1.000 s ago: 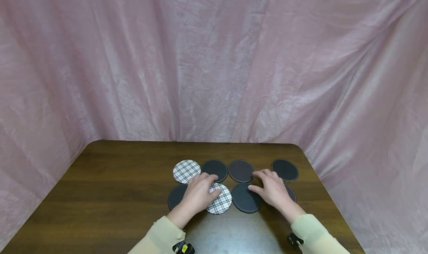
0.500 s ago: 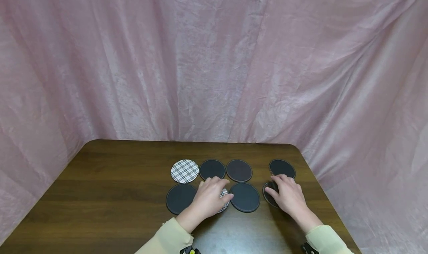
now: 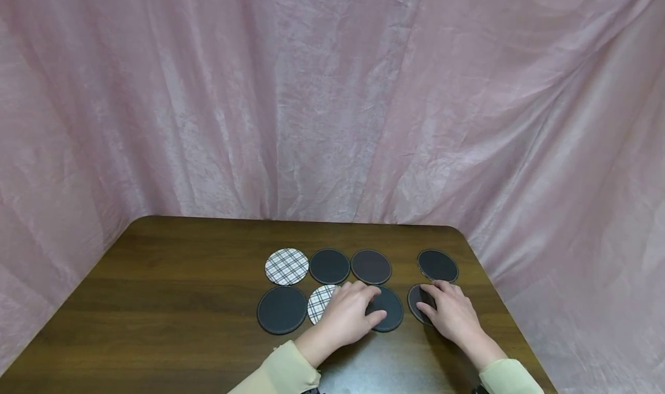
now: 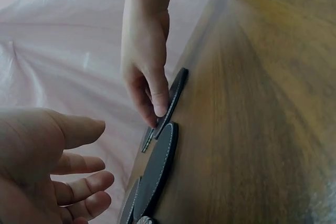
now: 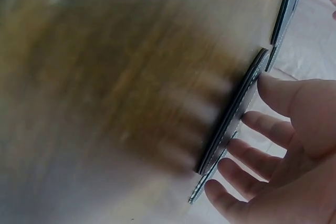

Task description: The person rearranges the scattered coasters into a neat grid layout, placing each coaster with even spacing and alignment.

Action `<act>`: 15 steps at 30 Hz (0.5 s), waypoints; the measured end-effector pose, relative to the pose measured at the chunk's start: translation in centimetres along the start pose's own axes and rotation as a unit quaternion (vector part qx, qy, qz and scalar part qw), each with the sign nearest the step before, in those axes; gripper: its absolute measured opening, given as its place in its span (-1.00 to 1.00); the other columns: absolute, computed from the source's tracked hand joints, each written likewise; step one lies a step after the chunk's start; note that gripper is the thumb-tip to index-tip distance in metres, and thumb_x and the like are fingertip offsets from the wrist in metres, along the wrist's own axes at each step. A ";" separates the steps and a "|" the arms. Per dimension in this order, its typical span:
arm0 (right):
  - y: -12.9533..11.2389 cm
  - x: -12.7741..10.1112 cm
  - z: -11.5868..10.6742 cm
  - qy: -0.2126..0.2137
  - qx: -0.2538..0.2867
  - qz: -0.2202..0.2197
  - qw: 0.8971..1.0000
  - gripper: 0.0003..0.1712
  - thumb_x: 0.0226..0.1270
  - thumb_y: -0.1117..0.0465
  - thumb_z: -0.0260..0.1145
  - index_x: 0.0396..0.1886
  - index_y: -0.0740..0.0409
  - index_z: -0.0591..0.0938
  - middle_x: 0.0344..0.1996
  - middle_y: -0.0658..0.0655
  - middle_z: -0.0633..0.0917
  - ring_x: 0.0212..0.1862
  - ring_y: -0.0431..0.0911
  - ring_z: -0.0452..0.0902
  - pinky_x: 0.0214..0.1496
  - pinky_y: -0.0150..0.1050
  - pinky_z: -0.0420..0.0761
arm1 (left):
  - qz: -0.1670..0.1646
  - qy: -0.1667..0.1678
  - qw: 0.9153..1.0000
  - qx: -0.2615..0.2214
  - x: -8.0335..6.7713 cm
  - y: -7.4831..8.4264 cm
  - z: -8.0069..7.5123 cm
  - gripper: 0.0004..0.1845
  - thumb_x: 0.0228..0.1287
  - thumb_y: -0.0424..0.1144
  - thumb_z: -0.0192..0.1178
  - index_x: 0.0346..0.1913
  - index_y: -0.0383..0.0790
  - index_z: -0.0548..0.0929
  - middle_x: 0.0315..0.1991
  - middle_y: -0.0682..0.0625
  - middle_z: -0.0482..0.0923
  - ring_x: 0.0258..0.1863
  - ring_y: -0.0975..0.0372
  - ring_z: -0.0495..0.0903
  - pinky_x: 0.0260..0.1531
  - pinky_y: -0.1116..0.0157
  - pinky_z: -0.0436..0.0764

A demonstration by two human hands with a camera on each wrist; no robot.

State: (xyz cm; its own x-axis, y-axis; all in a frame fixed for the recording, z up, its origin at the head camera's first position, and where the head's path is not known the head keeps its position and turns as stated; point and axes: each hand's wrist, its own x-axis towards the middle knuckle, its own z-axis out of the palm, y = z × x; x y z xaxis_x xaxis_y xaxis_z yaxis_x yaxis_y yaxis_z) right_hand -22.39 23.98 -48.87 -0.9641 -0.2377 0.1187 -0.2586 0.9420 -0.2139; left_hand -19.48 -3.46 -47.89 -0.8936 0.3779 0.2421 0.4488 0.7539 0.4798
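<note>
The left hand (image 3: 349,318) lies flat, fingers relaxed, over the near middle dark coaster (image 3: 388,308). The right hand (image 3: 451,314), fingers spread and released, rests on the near right coaster (image 3: 417,301).

- A dark wooden tabletop (image 3: 171,301) with rounded far corners.
- A plaid coaster (image 3: 287,266) and two dark coasters (image 3: 329,266) (image 3: 371,266) in a row toward the far edge.
- Another dark coaster (image 3: 438,265) near the far right corner.
- A pink curtain (image 3: 332,94) behind the far edge.
</note>
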 end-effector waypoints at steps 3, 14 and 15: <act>0.0 -0.3 0.0 -0.002 0.004 0.002 1.000 -0.48 0.53 0.02 0.53 0.35 0.17 0.74 0.32 0.41 0.63 0.31 0.44 0.52 0.26 0.45 0.50 | -0.002 -0.003 1.000 0.003 -0.1 0.1 0.1 -0.53 0.45 0.09 0.48 0.28 -0.04 0.78 -0.03 0.15 0.70 -0.03 0.22 0.60 -0.02 0.14 0.53; -1.1 -1.8 -0.3 -0.006 0.019 -0.015 1.000 -0.55 0.51 0.02 0.55 0.28 0.09 0.79 0.24 0.29 0.68 0.29 0.37 0.56 0.22 0.42 0.54 | -0.004 -0.009 1.000 0.002 -0.3 0.2 0.0 -0.53 0.44 0.09 0.50 0.27 -0.03 0.78 -0.07 0.16 0.69 -0.06 0.23 0.60 -0.04 0.18 0.53; -1.2 -1.9 -0.3 -0.007 0.019 -0.017 1.000 -0.55 0.50 0.03 0.56 0.28 0.08 0.79 0.23 0.29 0.68 0.29 0.37 0.56 0.22 0.41 0.55 | -0.005 -0.010 1.000 0.001 -0.3 0.2 0.0 -0.53 0.44 0.08 0.50 0.27 -0.03 0.78 -0.07 0.15 0.69 -0.06 0.23 0.60 -0.04 0.18 0.53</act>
State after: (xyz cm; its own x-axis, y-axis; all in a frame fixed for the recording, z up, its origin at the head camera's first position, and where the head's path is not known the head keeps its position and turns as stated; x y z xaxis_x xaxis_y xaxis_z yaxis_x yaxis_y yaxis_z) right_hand -20.22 23.34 -48.56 -0.9553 -0.2730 0.1138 -0.2933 0.9235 -0.2471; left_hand -19.10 -3.43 -47.91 -0.8979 0.3807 0.2212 0.4400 0.7586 0.4805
